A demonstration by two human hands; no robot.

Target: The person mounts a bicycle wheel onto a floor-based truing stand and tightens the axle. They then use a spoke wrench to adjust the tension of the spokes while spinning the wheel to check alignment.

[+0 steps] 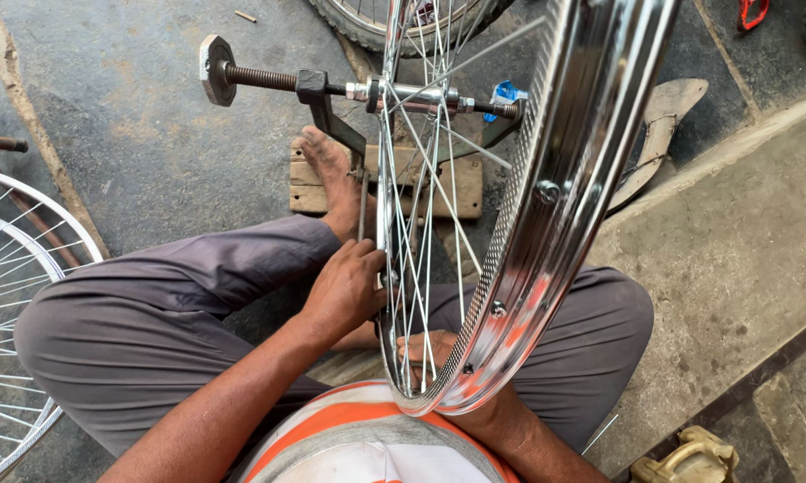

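A shiny chrome bicycle wheel rim (555,192) with thin spokes (425,188) stands upright in a metal truing stand (331,107), its hub (416,92) on a threaded axle. My left hand (345,291) grips the left side of the rim low down, fingers curled at the spokes. Behind the spokes, at the bottom of the rim, my right hand (425,351) is partly hidden; what it holds cannot be made out. My bare foot (336,179) rests on a wooden board (309,183) under the stand. I sit cross-legged in grey trousers.
Another spoked wheel (9,295) lies at the left edge. A tyred wheel (367,22) is at the top. A worn sandal (658,134) lies right of the rim. A raised concrete step (734,259) runs along the right, with a yellowish object (689,458) at the bottom right.
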